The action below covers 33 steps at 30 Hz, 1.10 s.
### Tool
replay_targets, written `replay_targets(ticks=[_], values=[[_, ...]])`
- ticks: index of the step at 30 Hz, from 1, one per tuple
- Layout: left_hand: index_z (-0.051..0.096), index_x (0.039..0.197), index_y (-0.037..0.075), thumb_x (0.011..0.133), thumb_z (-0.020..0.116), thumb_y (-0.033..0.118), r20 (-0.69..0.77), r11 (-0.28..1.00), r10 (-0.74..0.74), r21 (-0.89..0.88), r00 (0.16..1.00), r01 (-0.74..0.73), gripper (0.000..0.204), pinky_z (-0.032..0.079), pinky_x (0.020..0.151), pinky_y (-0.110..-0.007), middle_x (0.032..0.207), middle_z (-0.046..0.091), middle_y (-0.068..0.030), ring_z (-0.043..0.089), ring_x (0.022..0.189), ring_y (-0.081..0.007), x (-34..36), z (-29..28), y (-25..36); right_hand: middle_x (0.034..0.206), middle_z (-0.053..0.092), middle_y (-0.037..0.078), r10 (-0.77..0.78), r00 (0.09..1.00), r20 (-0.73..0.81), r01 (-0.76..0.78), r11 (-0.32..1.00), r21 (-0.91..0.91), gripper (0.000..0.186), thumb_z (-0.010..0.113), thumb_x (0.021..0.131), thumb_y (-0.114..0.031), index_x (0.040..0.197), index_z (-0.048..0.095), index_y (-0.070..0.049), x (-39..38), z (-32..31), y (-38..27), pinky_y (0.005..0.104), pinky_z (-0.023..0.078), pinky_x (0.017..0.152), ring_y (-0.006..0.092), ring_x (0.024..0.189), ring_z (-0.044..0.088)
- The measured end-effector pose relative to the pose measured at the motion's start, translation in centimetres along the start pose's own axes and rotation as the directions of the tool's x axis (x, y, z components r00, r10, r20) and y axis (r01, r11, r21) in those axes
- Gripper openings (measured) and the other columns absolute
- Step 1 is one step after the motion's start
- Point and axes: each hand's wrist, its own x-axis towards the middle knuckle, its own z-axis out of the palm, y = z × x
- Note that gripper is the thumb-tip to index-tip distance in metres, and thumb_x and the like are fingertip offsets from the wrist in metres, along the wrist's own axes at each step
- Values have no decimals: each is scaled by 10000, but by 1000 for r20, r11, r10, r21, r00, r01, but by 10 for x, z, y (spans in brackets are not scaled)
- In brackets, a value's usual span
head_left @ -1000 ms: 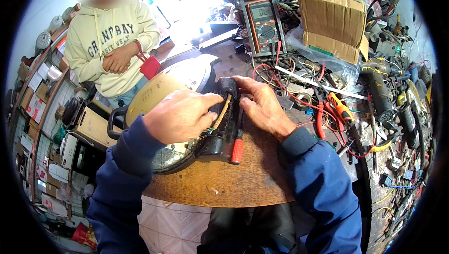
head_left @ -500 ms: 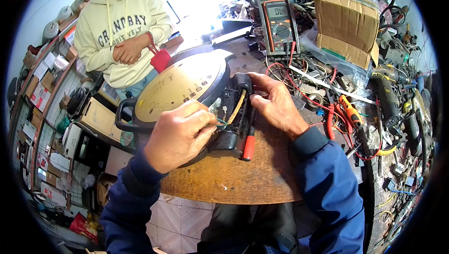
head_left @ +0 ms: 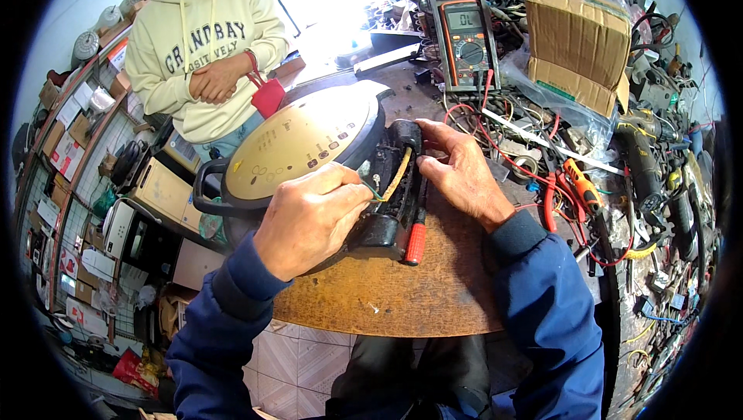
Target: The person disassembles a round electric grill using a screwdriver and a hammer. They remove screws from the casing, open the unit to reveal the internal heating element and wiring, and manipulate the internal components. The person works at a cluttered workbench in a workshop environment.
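Note:
A round appliance with a tan lid [head_left: 298,145] and a black base lies on its side on the round wooden table [head_left: 402,296]. My left hand [head_left: 309,219] pinches a thin yellow-green wire [head_left: 393,180] that leads into the black hinge part [head_left: 391,188]. My right hand [head_left: 460,172] rests on the right side of that black part, fingers pressing its top end. Beside the appliance, between my hands, lies a screwdriver with a red handle [head_left: 416,238].
A multimeter [head_left: 466,37] with red leads stands at the back. A cardboard box [head_left: 576,45], tangled cables, orange pliers [head_left: 580,188] and power tools crowd the right side. A person in a cream hooded top [head_left: 205,49] stands at the far left holding a red pouch.
My left hand has lifted off the black part and now pinches the wire. The appliance sits further up and right in view. My right hand stays on the black part.

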Motion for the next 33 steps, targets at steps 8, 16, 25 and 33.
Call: replay_targets(ticks=[8,16,25,33], values=[[655,947,1,822,755,-22,159,997,-73,-20,985,77,161,557,716,-405,906,657,-147,684,807,-343,5,-3,4,1233,714,254,-5,1000,-4,5,999,-39,638,637,804,-102,1416,573,64,1,1,5,402,554,1002,312,1153,710],[662,961,10,828,770,0,54,998,-53,-24,997,54,172,543,701,-420,898,649,-159,678,806,-363,8,0,9,1439,558,314,-52,997,63,66,964,-256,927,848,794,-390,1514,451,39,-11,1,-24,454,415,1172,416,1383,531],[629,907,24,884,759,70,138,981,-190,-7,972,193,140,530,680,-442,846,644,-158,674,743,-364,6,0,12,1582,395,290,-244,959,141,279,894,-350,533,923,706,-301,1191,774,-138,-18,9,-35,527,318,1220,469,1482,366],[605,901,25,913,738,117,114,973,-230,35,967,227,162,519,687,-472,850,643,-175,664,767,-401,0,2,16,1543,507,167,-341,912,227,404,841,-359,271,851,770,-171,1039,821,-168,-23,17,-39,622,270,1198,495,1491,319]])
